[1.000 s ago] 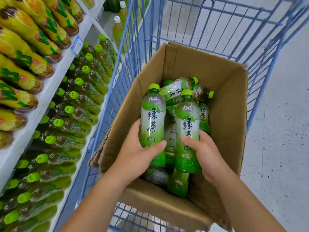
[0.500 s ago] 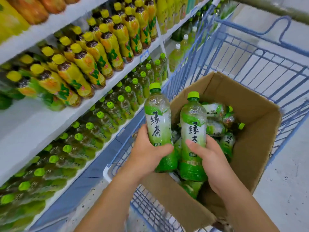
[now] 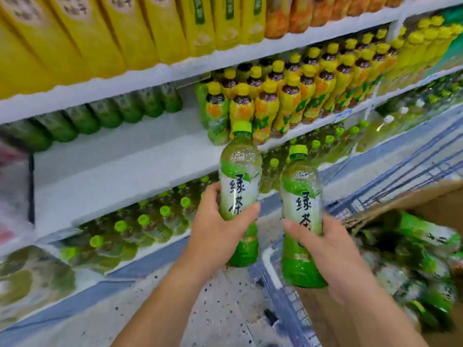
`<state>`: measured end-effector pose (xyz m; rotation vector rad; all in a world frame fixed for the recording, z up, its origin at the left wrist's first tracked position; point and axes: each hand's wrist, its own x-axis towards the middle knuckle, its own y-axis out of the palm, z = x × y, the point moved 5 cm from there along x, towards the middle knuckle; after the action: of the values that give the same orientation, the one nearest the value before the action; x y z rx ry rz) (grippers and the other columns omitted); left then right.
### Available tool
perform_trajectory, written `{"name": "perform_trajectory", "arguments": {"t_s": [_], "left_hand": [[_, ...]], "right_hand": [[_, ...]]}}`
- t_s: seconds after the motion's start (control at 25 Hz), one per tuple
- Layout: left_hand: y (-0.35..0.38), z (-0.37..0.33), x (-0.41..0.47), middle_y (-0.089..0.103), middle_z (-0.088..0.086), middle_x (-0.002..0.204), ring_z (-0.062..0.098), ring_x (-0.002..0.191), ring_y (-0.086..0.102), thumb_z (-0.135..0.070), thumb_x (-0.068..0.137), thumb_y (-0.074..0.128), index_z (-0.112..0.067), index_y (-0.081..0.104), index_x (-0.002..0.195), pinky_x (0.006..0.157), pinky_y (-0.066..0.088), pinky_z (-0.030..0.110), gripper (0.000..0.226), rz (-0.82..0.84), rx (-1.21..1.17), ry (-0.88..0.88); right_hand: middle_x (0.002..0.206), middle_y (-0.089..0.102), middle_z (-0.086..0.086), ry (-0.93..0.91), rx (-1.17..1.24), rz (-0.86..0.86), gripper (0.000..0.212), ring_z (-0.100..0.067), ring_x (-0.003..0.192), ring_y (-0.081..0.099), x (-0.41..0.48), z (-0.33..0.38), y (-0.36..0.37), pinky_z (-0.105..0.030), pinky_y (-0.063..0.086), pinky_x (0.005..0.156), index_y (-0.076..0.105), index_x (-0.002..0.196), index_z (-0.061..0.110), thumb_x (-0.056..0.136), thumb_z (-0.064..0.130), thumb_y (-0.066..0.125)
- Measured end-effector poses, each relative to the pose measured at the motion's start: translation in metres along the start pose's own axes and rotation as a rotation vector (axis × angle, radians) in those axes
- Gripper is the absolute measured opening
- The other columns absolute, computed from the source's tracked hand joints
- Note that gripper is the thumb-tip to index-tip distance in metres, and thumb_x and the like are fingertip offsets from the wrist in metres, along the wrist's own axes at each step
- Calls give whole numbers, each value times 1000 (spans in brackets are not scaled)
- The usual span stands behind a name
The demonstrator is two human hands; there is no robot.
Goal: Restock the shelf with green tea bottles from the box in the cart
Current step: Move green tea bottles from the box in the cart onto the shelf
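Note:
I hold two upright green tea bottles in front of the shelves. My left hand (image 3: 217, 231) grips the left bottle (image 3: 239, 181) around its lower half. My right hand (image 3: 325, 249) grips the right bottle (image 3: 300, 194) the same way, a little lower and closer to me. Both have green caps and white-green labels. The cardboard box (image 3: 426, 196) sits in the blue wire cart (image 3: 280, 284) at the lower right, with several more green tea bottles (image 3: 423, 241) lying inside. The white middle shelf (image 3: 112, 169) has a wide bare stretch just left of the held bottles.
A row of green bottles (image 3: 100, 116) stands at the back of the middle shelf, with yellow-capped orange bottles (image 3: 288, 96) to its right. The lower shelf (image 3: 155, 216) is packed with green-capped bottles. Yellow cartons (image 3: 125, 28) fill the top shelf. Speckled floor lies below.
Both hands have lifted their bottles out of the box and carried them left and up toward the shelves. My view has swung from the cart to the shelving.

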<state>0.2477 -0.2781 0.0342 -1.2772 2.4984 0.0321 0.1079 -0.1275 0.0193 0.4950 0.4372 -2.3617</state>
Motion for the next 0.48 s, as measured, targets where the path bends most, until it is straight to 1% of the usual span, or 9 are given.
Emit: {"name": "perform_trajectory", "arguments": {"t_s": [0.04, 0.08, 0.16, 0.24, 0.36, 0.48], "left_hand": [[-26, 4, 3, 71, -16, 106, -3, 89, 69, -34, 79, 83, -34, 58, 119, 76, 57, 25, 48, -22, 18, -8], [-53, 8, 6, 71, -16, 107, -4, 90, 69, -35, 77, 85, -33, 57, 121, 76, 57, 24, 51, -40, 31, -13], [-106, 17, 11, 70, -17, 107, -7, 87, 68, -35, 76, 86, -34, 56, 122, 68, 55, 14, 55, -74, 51, -20], [-152, 28, 14, 70, -18, 104, -8, 86, 67, -36, 76, 85, -37, 56, 120, 63, 53, 11, 53, -83, 70, -37], [-218, 46, 22, 72, -18, 100, -7, 84, 68, -39, 75, 85, -39, 60, 113, 62, 54, 14, 46, -92, 133, -62], [-270, 68, 36, 72, -14, 93, -6, 79, 67, -32, 71, 88, -35, 61, 104, 56, 52, 11, 44, -123, 189, -76]], "right_hand": [[74, 76, -1, 1, -22, 0, 24, -17, 66, 73, 0, 3, 25, -38, 60, 63, 70, 95, 16, 79, 28, 83], [77, 77, -1, 3, -28, 8, 22, -17, 68, 74, -1, 6, 50, -38, 60, 64, 70, 96, 17, 80, 27, 83], [84, 77, -1, 6, -48, 37, 26, -20, 75, 76, 0, 8, 100, -44, 62, 70, 70, 101, 22, 80, 29, 83], [87, 78, 3, 7, -73, 56, 28, -19, 79, 76, -1, 13, 146, -44, 61, 73, 70, 104, 27, 79, 31, 83], [83, 77, 6, -10, -107, 83, 25, -17, 77, 75, 0, 20, 208, -38, 59, 70, 71, 101, 29, 79, 25, 84], [78, 76, 11, -39, -165, 130, 20, -9, 69, 73, 7, 26, 260, -28, 54, 60, 72, 95, 31, 80, 23, 83]]}}
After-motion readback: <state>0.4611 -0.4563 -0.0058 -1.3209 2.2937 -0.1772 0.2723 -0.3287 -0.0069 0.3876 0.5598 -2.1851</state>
